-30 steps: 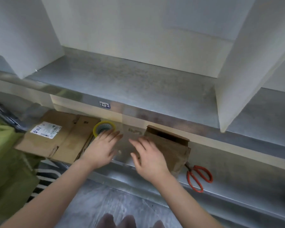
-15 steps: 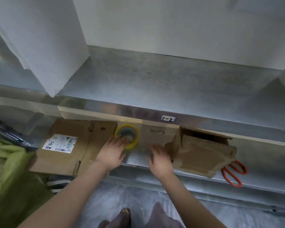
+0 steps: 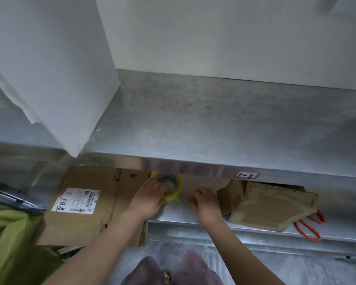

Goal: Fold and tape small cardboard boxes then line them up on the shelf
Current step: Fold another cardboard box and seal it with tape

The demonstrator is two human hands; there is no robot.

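A yellow-cored tape roll (image 3: 170, 183) lies on the lower metal shelf (image 3: 179, 212), partly under the lip of the upper shelf (image 3: 214, 120). My left hand (image 3: 149, 197) grips the roll from its left side. My right hand (image 3: 203, 202) is just right of the roll, fingers curled and seemingly pinching the faint clear tape end. A crumpled small cardboard box (image 3: 271, 204) lies on its side to the right of my right hand, its open end facing the back. A flattened cardboard box (image 3: 103, 202) with a white label lies to the left.
Orange-handled scissors (image 3: 308, 229) stick out from under the small box at the right. A white divider panel (image 3: 60, 68) stands on the upper shelf at left. Green cloth (image 3: 8, 233) hangs at lower left. A small tag (image 3: 247, 175) marks the upper shelf's edge.
The view has swung left and down. My left hand has closed around the tape roll. My right hand has left the small box and curled its fingers beside the roll.
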